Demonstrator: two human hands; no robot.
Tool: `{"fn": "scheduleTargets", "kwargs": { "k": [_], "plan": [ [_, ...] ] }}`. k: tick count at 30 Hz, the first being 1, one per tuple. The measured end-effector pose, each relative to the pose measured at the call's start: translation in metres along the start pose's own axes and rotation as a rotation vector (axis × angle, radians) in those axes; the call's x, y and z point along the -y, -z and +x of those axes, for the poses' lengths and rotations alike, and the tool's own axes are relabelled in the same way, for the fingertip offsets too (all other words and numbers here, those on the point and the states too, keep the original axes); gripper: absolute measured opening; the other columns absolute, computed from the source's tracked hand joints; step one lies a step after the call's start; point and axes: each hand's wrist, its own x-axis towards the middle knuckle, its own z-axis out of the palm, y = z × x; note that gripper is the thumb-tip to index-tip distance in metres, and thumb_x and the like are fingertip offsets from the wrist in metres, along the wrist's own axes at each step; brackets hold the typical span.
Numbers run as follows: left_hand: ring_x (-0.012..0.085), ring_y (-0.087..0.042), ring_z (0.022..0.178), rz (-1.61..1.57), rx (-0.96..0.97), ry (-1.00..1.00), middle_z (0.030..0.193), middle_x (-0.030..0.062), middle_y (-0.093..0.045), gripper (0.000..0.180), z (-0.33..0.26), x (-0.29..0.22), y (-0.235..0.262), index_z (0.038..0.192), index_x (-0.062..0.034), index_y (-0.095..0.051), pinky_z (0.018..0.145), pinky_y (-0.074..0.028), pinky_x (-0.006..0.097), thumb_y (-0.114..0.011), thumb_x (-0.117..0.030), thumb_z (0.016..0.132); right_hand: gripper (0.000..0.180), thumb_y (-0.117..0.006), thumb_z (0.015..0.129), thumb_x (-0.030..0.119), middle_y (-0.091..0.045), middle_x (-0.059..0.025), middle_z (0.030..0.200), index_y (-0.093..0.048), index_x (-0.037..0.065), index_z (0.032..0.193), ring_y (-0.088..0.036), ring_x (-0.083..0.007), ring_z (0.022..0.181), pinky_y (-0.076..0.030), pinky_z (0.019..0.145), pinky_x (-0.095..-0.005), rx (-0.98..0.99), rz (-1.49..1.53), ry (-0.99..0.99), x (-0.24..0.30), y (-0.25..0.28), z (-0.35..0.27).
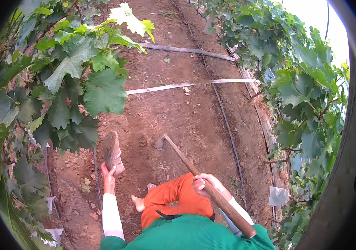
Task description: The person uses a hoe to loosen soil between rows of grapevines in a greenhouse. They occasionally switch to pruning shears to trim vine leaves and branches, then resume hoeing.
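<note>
My left hand grips a light pink shoe at its heel end, with the dirt-covered sole turned to the left. My right hand is closed around the long wooden handle of a hoe. Its handle slants from beside my right shoulder down to the soil, where a dull grey blade is partly hidden in the dirt. One bare foot sticks out from my orange trousers. Close by, the tip of another shoe shows at the trousers' edge.
Leafy grapevines hang close on the left, and more vines line the right. A black drip hose runs along the reddish soil. A pale strip and a wooden pole lie across the row. A curved post stands far right.
</note>
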Motion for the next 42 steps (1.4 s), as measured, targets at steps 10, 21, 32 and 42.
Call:
{"fn": "scheduleTargets", "kwargs": {
  "k": [10,21,32,42],
  "plan": [
    [0.0276,-0.05,0.113,0.646,0.155,-0.451,0.117,0.0135,-0.051,0.067,-0.028,-0.089,-0.121,0.124,-0.0049,-0.041,0.101,-0.037,0.039,-0.073,0.004,0.066,0.012,-0.052,0.088,0.005,-0.046,0.0006,0.061,-0.048,0.003,0.077,-0.045,-0.0097,0.053,-0.04,0.051,-0.024,-0.014,-0.019,-0.041,0.007,-0.004,0.002],
    [0.0333,-0.05,0.111,0.888,-0.047,-0.278,0.115,0.0179,-0.051,0.066,-0.034,-0.025,-0.055,0.121,-0.0036,-0.044,0.097,-0.039,0.041,-0.074,0.004,0.063,0.014,-0.052,0.088,0.006,-0.046,0.0012,0.06,-0.048,0.004,0.075,-0.046,-0.0093,0.054,-0.041,0.051,-0.0239,0.002,-0.052,-0.082,0.01,-0.008,0.005],
    [0.0357,-0.053,0.113,0.933,-0.404,0.649,0.122,0.0206,-0.054,0.073,-0.094,0.136,0.099,0.129,-0.0011,-0.041,0.093,-0.045,0.048,-0.079,-0.011,0.067,0.011,-0.05,0.09,0.007,-0.046,0.0007,0.061,-0.052,0.001,0.081,-0.045,-0.0089,0.053,-0.04,0.05,-0.0236,-0.032,-0.107,0.0,0.011,-0.017,-0.002],
    [0.042,-0.046,0.121,0.615,-0.238,1.163,0.138,0.0203,-0.045,0.075,-0.118,0.159,0.125,0.135,-0.0063,-0.045,0.082,-0.05,0.06,-0.074,-0.043,0.077,0.012,-0.05,0.09,0.009,-0.045,0.0004,0.06,-0.053,-0.001,0.085,-0.044,-0.0088,0.052,-0.039,0.049,-0.0239,0.005,-0.095,-0.029,0.028,-0.014,-0.003]
  ]
}}
